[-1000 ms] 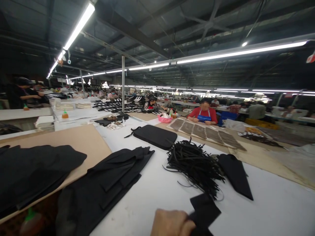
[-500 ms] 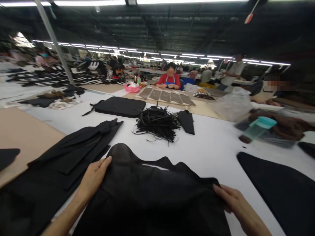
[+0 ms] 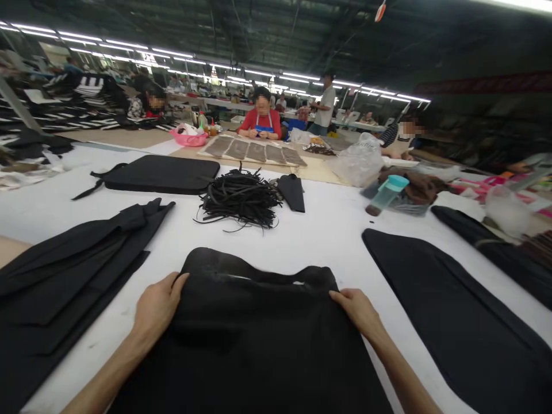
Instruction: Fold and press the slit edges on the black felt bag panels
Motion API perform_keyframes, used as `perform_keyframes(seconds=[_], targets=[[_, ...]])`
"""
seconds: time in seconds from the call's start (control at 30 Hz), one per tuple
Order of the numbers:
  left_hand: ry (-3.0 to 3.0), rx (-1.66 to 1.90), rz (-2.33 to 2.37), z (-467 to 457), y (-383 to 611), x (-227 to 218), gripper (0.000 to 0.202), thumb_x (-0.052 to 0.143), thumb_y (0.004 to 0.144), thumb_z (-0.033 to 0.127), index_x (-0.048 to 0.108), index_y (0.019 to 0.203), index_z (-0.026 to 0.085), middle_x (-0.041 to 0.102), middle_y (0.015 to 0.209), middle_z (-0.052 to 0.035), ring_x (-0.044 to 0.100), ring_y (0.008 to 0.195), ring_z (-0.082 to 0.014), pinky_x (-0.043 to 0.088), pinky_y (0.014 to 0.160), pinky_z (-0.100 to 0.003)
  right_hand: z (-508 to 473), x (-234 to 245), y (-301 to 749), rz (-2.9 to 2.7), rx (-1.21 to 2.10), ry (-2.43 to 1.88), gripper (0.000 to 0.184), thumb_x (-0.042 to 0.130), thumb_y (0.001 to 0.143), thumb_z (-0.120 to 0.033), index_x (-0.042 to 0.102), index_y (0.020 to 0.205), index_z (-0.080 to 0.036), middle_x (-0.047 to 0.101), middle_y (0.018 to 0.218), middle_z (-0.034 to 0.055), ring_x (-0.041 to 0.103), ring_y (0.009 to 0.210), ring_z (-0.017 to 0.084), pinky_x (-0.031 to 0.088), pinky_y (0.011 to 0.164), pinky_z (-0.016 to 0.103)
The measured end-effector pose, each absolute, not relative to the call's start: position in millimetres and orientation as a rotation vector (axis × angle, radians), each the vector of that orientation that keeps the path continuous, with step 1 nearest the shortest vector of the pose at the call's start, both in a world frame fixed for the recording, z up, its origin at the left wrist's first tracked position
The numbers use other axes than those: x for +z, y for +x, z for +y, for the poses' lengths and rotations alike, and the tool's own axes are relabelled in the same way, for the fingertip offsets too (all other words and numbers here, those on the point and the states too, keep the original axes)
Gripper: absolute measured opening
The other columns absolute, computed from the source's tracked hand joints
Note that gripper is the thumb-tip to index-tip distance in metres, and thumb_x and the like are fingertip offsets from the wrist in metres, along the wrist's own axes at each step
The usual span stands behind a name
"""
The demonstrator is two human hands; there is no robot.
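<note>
A large black sheet of fabric or leather [image 3: 259, 339] with a slit near its far end spreads out in front of me. My left hand [image 3: 157, 305] pinches its left edge between thumb and fingers. At the opposite edge, my right hand [image 3: 356, 307] grips the sheet the same way. The far edge of the sheet curves up in a wavy line, and its near end runs out of view. To the left lies a pile of black pieces [image 3: 73, 276], and to the right a stack of black panels [image 3: 444, 299].
Ahead on the white table [image 3: 319, 241] lie a heap of black strips [image 3: 241, 198], a black padded panel [image 3: 164, 174] and a small black piece [image 3: 292, 192]. A teal-lidded jug [image 3: 387, 195] stands at right. Across the table sits a person in red [image 3: 261, 118] by a pink basket [image 3: 188, 137].
The view has swung to the right, so the surroundings sit further left. My right hand has come nearer my left, and the sheet's far edge looks smoother, with its slit narrower.
</note>
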State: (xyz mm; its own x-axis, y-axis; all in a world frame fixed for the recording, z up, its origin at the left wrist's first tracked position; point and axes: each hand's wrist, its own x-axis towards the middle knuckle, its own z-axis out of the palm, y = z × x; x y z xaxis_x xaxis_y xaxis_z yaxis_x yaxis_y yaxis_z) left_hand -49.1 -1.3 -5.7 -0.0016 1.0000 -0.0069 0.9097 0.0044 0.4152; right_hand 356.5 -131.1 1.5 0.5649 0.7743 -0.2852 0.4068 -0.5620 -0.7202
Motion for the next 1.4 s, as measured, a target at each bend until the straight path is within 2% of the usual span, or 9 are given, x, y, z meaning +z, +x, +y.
perform_keyframes(seconds=[0.13,0.23,0.4,0.53,0.77,0.93,1.07,1.3,1.4], targets=[[2.259,0.324,2.149,0,-44,-3,0.047,0.027,0.089,0.041,0.043,0.123,0.013,0.061,0.105,-0.0161,0.06,0.086,-0.0304,0.045,0.065,-0.036,-132,-8,349,-1.055,0.483,-2.42,0.029,0.058,0.074,-0.044,0.062,0.086,-0.018,0.06,0.066,0.0041,0.055,0.069,0.022,0.032,0.061,0.03],[2.577,0.562,2.079,-6,-42,-3,0.043,0.028,0.09,0.033,0.045,0.121,0.008,0.047,0.127,-0.0211,0.051,0.107,-0.0335,0.043,0.083,-0.045,-140,-3,338,-1.267,-0.106,-2.623,0.044,0.05,0.083,-0.034,0.045,0.121,-0.012,0.062,0.094,0.0134,0.058,0.084,0.027,0.038,0.066,0.034],[2.924,0.56,1.066,-42,-10,-7,0.035,0.039,0.09,0.036,0.055,0.116,0.019,0.053,0.127,-0.0089,0.046,0.119,-0.024,0.036,0.101,-0.04,-152,12,301,-1.784,-0.759,-2.335,0.034,0.042,0.085,-0.01,0.051,0.118,-0.014,0.051,0.126,0.014,0.045,0.114,0.029,0.034,0.093,0.041],[2.864,0.172,0.605,-65,22,-12,0.062,0.047,0.081,0.056,0.038,0.133,0.023,0.034,0.143,-0.0074,0.031,0.13,-0.0253,0.028,0.107,-0.044,-145,18,319,-1.755,-0.545,-2.449,0.036,0.035,0.086,-0.009,0.055,0.116,-0.018,0.051,0.128,0.01,0.044,0.117,0.027,0.034,0.095,0.04],[2.978,0.112,0.602,-80,-12,-32,0.074,0.042,0.08,0.061,0.013,0.141,0.029,0.027,0.145,-0.0057,0.031,0.13,-0.0269,0.029,0.105,-0.046,-166,17,426,-1.164,-0.137,-2.92,0.029,0.037,0.086,-0.025,0.061,0.101,-0.017,0.066,0.089,0.0111,0.064,0.072,0.024,0.045,0.056,0.032],[3.168,0.334,0.518,-97,-62,-56,0.083,0.043,0.075,0.067,0.022,0.14,0.021,0.04,0.138,-0.0083,0.044,0.122,-0.0269,0.037,0.097,-0.036,-192,9,374,-1.586,-0.384,-2.617,0.029,0.036,0.087,-0.021,0.057,0.107,-0.016,0.059,0.112,0.0137,0.058,0.096,0.027,0.045,0.077,0.04],[3.212,0.553,0.49,-97,-61,-44,0.071,0.047,0.075,0.064,0.036,0.135,0.026,0.047,0.134,-0.0047,0.047,0.119,-0.0252,0.034,0.1,-0.033,-195,6,296,-2.099,-0.137,-2.038,0.028,0.048,0.085,-0.022,0.057,0.112,-0.023,0.052,0.127,0.0069,0.047,0.115,0.023,0.037,0.096,0.04],[3.252,0.371,0.505,-93,-19,-17,0.078,0.037,0.077,0.069,0.027,0.138,0.023,0.041,0.138,-0.0046,0.039,0.126,-0.023,0.027,0.104,-0.036,-207,-22,259,-2.398,0.177,-1.82,0.079,0.053,0.073,-0.064,0.032,0.137,-0.023,0.032,0.143,0.0085,0.03,0.129,0.028,0.025,0.105,0.047],[3.288,0.289,0.534,-112,-32,-23,0.081,0.035,0.075,0.071,0.028,0.138,0.021,0.041,0.138,-0.0062,0.037,0.127,-0.0245,0.026,0.104,-0.037,-227,-38,258,-2.539,-0.106,-1.618,0.071,0.051,0.077,-0.059,0.034,0.136,-0.023,0.038,0.14,0.0076,0.036,0.125,0.027,0.026,0.104,0.044]])
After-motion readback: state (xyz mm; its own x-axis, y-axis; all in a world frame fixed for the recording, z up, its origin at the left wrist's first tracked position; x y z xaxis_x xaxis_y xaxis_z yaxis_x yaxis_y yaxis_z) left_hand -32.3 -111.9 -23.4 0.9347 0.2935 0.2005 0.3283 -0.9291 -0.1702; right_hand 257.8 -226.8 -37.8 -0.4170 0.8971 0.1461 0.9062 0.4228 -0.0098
